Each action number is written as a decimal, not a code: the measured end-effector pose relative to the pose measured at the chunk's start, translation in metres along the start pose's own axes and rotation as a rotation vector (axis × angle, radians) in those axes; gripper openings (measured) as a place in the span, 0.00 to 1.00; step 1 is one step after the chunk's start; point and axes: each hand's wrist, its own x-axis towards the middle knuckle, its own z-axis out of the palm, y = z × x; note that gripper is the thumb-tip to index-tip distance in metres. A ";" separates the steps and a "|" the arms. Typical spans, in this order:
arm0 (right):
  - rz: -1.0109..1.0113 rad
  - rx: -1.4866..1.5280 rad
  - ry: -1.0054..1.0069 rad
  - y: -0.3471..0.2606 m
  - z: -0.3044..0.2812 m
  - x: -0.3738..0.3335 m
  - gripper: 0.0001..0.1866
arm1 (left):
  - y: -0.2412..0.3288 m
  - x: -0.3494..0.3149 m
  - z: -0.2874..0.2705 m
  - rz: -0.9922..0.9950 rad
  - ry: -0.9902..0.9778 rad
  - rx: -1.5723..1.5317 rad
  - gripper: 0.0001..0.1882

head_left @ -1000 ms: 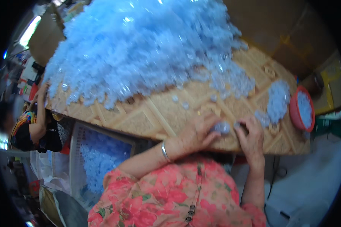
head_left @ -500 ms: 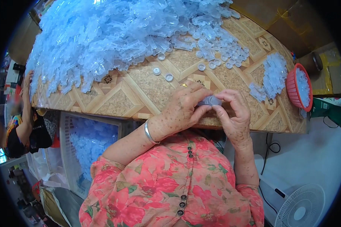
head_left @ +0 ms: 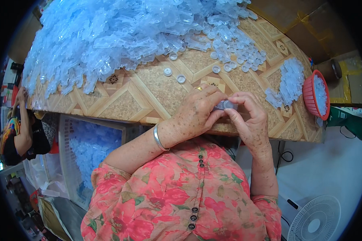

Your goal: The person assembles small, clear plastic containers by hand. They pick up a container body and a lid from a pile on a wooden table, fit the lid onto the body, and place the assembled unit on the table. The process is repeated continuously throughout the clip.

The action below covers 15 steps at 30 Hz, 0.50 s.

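Near the front edge of the table my left hand [head_left: 200,109] and my right hand [head_left: 251,120] meet around a small clear plastic piece with a round, cap-like end [head_left: 228,105]. My left fingers curl over its left side, hiding most of it. On the right, my thumb and fingertips pinch the round end. Just beyond my hands lie loose round plastic caps, such as one cap [head_left: 181,79] and another cap [head_left: 167,72]. More round caps [head_left: 245,54] are spread farther back to the right.
A large heap of clear plastic pieces [head_left: 120,36] covers the table's far left. At right are a smaller pile [head_left: 291,78] and a red basket [head_left: 309,92] of pieces. A crate [head_left: 66,148] of pieces stands below left, near another person's arm [head_left: 23,128]. A fan [head_left: 314,225] stands lower right.
My right fingertips have shifted slightly over the round end, and both hands stay closed on the piece. The whole view has shifted a little. At far left, the other person's arm has moved.
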 end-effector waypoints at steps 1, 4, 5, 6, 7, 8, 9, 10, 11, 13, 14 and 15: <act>-0.013 -0.019 0.001 0.000 0.000 0.001 0.16 | 0.001 0.000 -0.003 -0.008 0.005 -0.022 0.23; -0.061 -0.103 0.026 -0.004 -0.005 0.002 0.19 | 0.005 0.000 -0.012 0.017 0.041 -0.004 0.26; -0.004 -0.062 0.022 -0.008 -0.005 0.000 0.21 | 0.006 0.000 -0.015 0.037 0.054 0.015 0.27; 0.048 -0.030 0.027 -0.013 -0.006 -0.002 0.22 | 0.008 -0.001 -0.019 0.029 0.041 0.043 0.26; 0.095 -0.031 0.057 -0.015 -0.017 -0.001 0.23 | 0.010 0.005 -0.020 0.058 0.035 0.053 0.25; 0.250 0.148 0.030 -0.005 -0.010 -0.011 0.22 | 0.015 0.006 -0.022 0.091 0.024 0.064 0.24; 0.298 0.146 0.005 -0.009 -0.010 -0.010 0.18 | 0.017 0.004 -0.022 0.047 -0.011 0.133 0.26; 0.404 0.245 0.005 0.002 -0.001 -0.018 0.19 | 0.011 0.004 -0.017 0.094 0.014 0.152 0.27; 0.359 0.058 -0.055 0.009 -0.002 -0.016 0.22 | 0.013 0.008 -0.017 0.108 -0.009 0.159 0.28; 0.439 0.109 -0.216 0.015 0.001 0.001 0.25 | 0.009 0.009 -0.020 0.061 0.031 0.122 0.24; 0.409 0.089 -0.228 0.018 0.002 0.007 0.26 | 0.001 0.007 -0.016 0.046 0.037 0.058 0.20; 0.406 0.072 -0.242 0.020 -0.004 0.005 0.26 | -0.002 0.010 -0.007 0.024 0.017 -0.020 0.17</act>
